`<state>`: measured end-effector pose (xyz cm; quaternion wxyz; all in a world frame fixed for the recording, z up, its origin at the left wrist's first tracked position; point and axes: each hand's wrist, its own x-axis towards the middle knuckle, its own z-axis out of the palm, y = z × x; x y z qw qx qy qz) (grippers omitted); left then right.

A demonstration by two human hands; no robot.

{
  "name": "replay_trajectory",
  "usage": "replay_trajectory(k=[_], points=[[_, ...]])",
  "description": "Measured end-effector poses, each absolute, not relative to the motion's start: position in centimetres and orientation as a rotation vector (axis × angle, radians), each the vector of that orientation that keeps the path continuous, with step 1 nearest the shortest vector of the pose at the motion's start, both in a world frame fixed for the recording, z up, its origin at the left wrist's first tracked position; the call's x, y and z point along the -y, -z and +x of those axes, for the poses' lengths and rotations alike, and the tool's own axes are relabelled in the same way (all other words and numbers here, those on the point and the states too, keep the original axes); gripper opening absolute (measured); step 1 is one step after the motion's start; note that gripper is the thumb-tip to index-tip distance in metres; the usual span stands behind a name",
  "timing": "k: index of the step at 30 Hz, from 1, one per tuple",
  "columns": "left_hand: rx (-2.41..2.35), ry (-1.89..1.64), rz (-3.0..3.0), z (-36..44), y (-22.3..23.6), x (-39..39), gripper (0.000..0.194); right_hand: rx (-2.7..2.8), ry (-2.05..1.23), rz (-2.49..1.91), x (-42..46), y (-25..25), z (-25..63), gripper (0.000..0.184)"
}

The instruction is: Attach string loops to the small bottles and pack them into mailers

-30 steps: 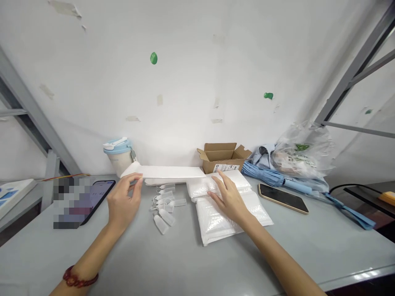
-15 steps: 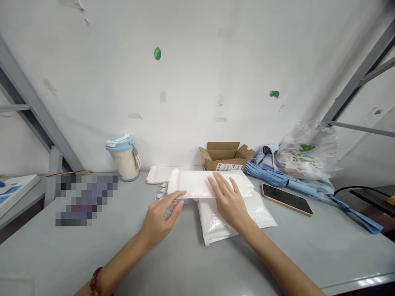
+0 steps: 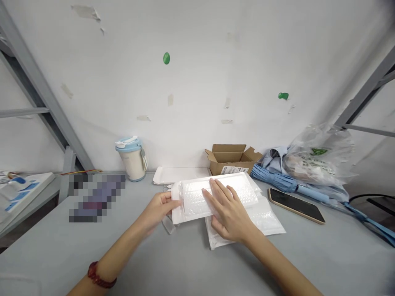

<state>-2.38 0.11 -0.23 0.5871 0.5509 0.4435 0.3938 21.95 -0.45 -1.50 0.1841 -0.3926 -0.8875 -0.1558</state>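
A white bubble mailer (image 3: 197, 199) is tilted slightly above the table, its quilted face toward me. My left hand (image 3: 157, 211) pinches its left end, thumb on top and fingers partly hidden behind it. Across the middle of the same mailer lies my right hand (image 3: 228, 209), fingers stretched out flat and thumb near the lower edge. More white bubble mailer (image 3: 268, 218) shows underneath, resting on the table. A small clear plastic piece (image 3: 168, 225) pokes out below the left end, mostly hidden.
Behind the mailers stand an open cardboard box (image 3: 230, 158) and flat white envelopes (image 3: 179, 174). A cup with a blue lid (image 3: 131, 160) is at the back left. Rightward lie a phone (image 3: 296, 205), a folded blue umbrella (image 3: 277, 179) and a clear plastic bag (image 3: 317, 158).
The mailer's left end has come down toward me, showing more of its face. My left hand has closed on that end; my right hand still lies on the mailer. The view has shifted left.
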Motion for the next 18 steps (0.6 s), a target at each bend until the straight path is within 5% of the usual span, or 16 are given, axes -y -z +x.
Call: replay_trajectory(k=[8,18], points=[[-0.962,-0.728,1.495,-1.1,1.0,0.8,0.023,2.591,0.188,-1.140,1.4,0.8,21.4,0.089],[-1.018,-0.691,1.591,-1.4,1.1,0.7,0.033,2.565,0.156,-1.126,1.7,0.9,21.1,0.093]])
